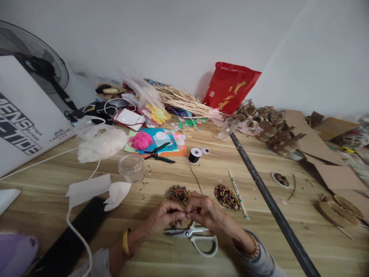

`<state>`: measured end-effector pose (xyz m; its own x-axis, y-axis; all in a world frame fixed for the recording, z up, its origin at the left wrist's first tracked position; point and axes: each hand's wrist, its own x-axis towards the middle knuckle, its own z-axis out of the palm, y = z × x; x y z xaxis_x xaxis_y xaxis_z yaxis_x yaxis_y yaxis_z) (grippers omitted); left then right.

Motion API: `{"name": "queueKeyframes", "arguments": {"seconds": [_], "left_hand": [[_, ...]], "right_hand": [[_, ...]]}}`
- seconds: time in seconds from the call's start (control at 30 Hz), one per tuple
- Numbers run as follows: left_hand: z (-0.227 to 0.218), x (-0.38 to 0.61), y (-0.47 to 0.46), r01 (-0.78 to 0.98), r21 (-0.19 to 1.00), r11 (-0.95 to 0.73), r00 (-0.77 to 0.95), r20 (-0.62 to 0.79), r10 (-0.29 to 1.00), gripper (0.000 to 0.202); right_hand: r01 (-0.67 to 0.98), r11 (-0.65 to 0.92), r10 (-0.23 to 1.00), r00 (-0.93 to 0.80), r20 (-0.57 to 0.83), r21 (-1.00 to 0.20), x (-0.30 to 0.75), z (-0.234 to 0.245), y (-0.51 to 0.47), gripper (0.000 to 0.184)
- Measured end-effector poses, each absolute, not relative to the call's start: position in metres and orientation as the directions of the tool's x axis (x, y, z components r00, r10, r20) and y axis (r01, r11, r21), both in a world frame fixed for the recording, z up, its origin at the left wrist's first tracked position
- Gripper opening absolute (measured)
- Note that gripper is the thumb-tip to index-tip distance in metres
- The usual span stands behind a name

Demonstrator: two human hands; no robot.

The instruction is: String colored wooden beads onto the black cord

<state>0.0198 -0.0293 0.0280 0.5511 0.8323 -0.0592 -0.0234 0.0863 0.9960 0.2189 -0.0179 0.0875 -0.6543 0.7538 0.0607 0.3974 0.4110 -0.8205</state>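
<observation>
My left hand (168,214) and my right hand (205,209) meet fingertip to fingertip above the table, both closed in a pinch. A thin dark cord (196,179) runs from a spool (195,156) down to my fingers, which grip it between them. Some beads hang just under my left fingers, partly hidden. Beyond my hands lies a heap of multicoloured beads (176,193), and right of it a coiled bead string (226,197). Scissors with white handles (204,244) rest below my hands, blades pointing left.
Black-handled pliers (157,152) lie on coloured sheets beside pink yarn (141,141). A clear jar (131,168) stands left. A green-and-white stick (238,194) and a dark strip (259,184) lie right. Brown woven pieces (276,136) and cardboard (328,165) fill the far right.
</observation>
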Motion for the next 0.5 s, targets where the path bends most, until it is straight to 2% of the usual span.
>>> {"name": "queueKeyframes", "arguments": {"seconds": [0.2, 0.5], "left_hand": [[0.0208, 0.0186, -0.0293, -0.056, 0.993, 0.105, 0.556, -0.057, 0.829, 0.036], [0.0258, 0.0179, -0.0311, -0.035, 0.997, 0.067, 0.553, -0.036, 0.833, 0.030]], "right_hand": [[0.382, 0.425, 0.719, -0.693, 0.050, -0.821, 0.2187, 0.0903, -0.0174, 0.017], [0.369, 0.390, 0.720, -0.693, 0.030, -0.844, 0.2197, 0.0922, -0.0187, 0.021]]}}
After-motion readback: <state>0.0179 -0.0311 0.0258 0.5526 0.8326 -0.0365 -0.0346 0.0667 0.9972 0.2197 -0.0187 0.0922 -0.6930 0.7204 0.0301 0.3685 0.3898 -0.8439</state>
